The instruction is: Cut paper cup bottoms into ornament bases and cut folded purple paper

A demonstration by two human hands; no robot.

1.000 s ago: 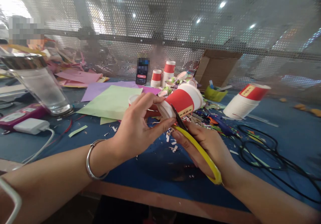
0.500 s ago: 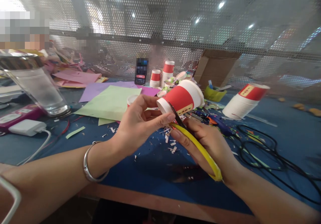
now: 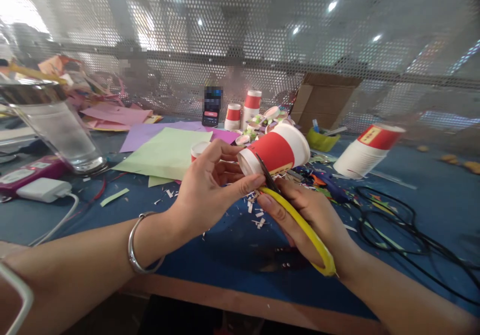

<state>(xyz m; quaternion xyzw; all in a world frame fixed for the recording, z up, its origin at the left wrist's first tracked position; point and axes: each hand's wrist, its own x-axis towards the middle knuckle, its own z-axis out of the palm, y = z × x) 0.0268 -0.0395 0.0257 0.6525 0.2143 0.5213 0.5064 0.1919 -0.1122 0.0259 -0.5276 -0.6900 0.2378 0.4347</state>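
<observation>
A red and white paper cup (image 3: 275,150) lies tilted on its side in the air, its rim toward the right. My left hand (image 3: 213,190) is closed on the cup's left end, thumb below and fingers behind. My right hand (image 3: 303,215) grips scissors (image 3: 300,225) with yellow handles. Their dark blades lie against the cup's side near its left end, across the edge between white and red. Part of the blades and some left fingertips are hidden. White paper scraps (image 3: 258,220) are scattered on the blue table below.
Green paper (image 3: 161,150) and purple sheets lie behind my left hand. A glass of water (image 3: 63,130) and a white charger (image 3: 43,189) stand left. Stacked cups (image 3: 362,152), a glue gun (image 3: 332,185) and black cable (image 3: 397,225) lie right. A phone (image 3: 211,107) stands behind.
The cup, both hands and the scissors have shifted slightly right in view. The blades remain against the cup. A blurred person at the far left is no longer visible.
</observation>
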